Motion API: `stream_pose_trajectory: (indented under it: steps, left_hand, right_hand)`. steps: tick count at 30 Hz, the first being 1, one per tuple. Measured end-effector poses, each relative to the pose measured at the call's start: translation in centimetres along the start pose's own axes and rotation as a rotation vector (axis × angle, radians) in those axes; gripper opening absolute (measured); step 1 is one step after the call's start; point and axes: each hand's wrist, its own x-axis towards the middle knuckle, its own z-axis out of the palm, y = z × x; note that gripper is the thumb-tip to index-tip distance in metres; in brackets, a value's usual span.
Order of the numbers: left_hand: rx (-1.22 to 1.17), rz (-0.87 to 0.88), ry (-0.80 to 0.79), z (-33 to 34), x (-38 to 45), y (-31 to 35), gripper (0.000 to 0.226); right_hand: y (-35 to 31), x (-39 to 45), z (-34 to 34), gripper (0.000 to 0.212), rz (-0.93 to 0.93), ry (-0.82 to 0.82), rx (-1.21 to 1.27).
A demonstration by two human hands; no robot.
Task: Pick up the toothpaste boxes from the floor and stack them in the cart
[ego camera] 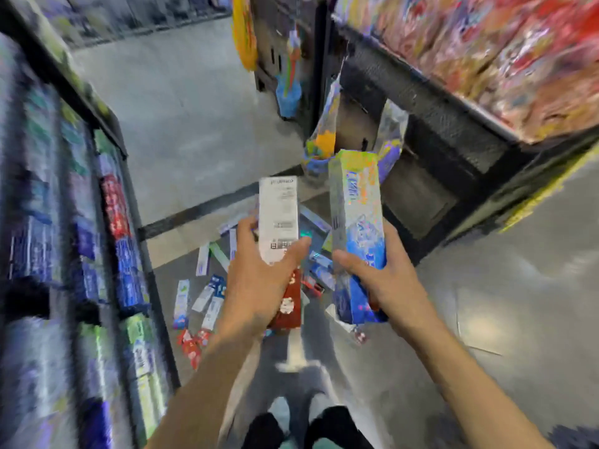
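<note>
White box (278, 218) plus red box (289, 303) gripped in left hand (259, 280); blue box (356, 234) gripped in right hand (385, 280). Many boxes (207, 296) lie scattered on floor (194, 124) beside shelf (64, 222). Cart not visible. Stacking not begun, I judge.

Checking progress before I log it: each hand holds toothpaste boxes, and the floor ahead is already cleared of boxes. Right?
Not quite. The left hand does grip a white box with a red box under it, and the right hand grips blue boxes. But the head view shows the floor is not cleared: scattered boxes lie ahead by the left shelf.
</note>
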Motion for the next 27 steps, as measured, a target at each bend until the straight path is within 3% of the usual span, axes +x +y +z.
stream_pose_trajectory:
  steps: [7, 15, 20, 23, 27]
  left_hand:
    - [-0.122, 0.203, -0.049, 0.6, -2.5, 15.9, 0.053]
    - [-0.21, 0.348, -0.19, 3.2, -6.4, 20.8, 0.046]
    - [-0.273, 0.378, -0.457, 6.7, -8.3, 21.3, 0.057]
    - [-0.28, 0.4, -0.643, 8.7, -11.0, 21.3, 0.066]
    - [-0.275, 0.425, -0.906, 10.7, -16.0, 20.5, 0.06]
  right_hand:
    - [-14.2, -4.3, -5.8, 0.065, -0.148, 0.087, 0.119]
    - [-17.2, -10.0, -10.5, 0.066, -0.232, 0.24, 0.117]
    - [-16.0, -15.4, -11.3, 0.068, -0.174, 0.523, 0.163]
    - [-15.4, -20.3, -11.4, 0.057, -0.1, 0.74, 0.146]
    - [-14.4, -26.8, -10.8, 0.061, -0.021, 1.023, 0.133]
